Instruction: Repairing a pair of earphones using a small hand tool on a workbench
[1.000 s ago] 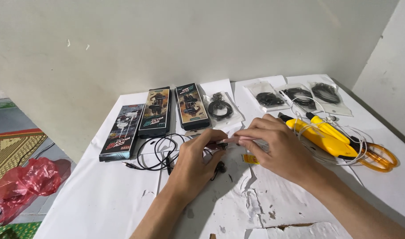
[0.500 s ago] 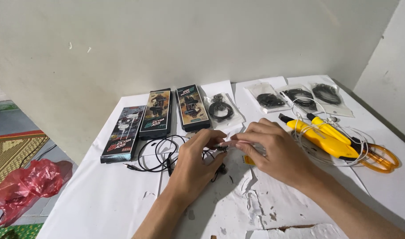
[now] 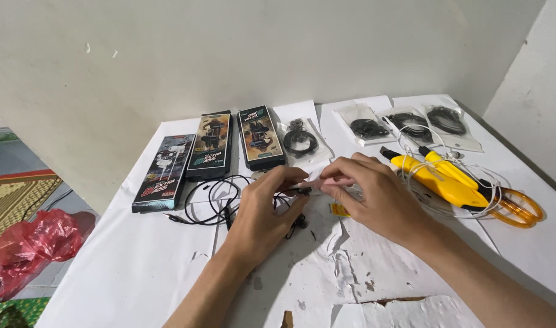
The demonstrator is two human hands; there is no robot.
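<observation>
The left hand (image 3: 263, 209) and the right hand (image 3: 369, 194) meet over the white paper-covered surface (image 3: 138, 273). Their fingertips pinch together on a small black earphone piece (image 3: 303, 190) with a pale strip of tape between them. The thin black rubbery cable (image 3: 211, 200) loops in soft curls just left of the left hand and lies flat on the surface.

Beyond the left hand lie three flat dark cardboard boxes (image 3: 212, 146) with shiny pictures, side by side. Beyond the hands there are four clear plastic bags (image 3: 366, 124), each with a coiled black cable inside. Just right of the right hand lie two smooth yellow plastic cutter knives (image 3: 439, 182), a thin white wire (image 3: 424, 152) and orange see-through scissors handles (image 3: 518, 209). A small yellow tag (image 3: 339, 211) peeks out under the right hand.

The paper near the wrists is torn and rough. There is open room on the near left of the surface. Past the left edge, on the floor, sits a crinkly red plastic bag (image 3: 29, 240).
</observation>
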